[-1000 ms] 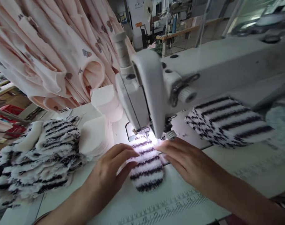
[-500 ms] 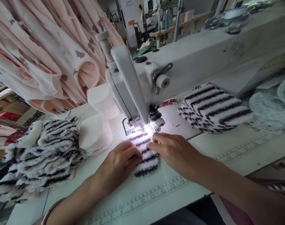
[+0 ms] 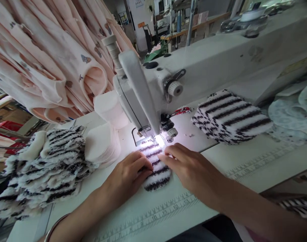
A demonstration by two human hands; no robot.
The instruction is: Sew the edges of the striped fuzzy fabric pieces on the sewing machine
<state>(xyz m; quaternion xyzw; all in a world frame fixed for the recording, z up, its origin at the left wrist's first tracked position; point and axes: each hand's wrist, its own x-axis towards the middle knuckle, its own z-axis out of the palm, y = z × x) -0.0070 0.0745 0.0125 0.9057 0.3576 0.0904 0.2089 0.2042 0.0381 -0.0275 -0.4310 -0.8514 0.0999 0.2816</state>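
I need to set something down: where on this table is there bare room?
Along the printed ruler, between the striped piece and the front edge of the table; also between the right hand and striped stack. Left is crowded: fluffy pile, pale stacks.

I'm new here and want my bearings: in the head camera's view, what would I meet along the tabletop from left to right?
Fluffy striped heap → pale stacked pieces → left hand → single striped piece → right hand → neat striped stack → pale fabric.
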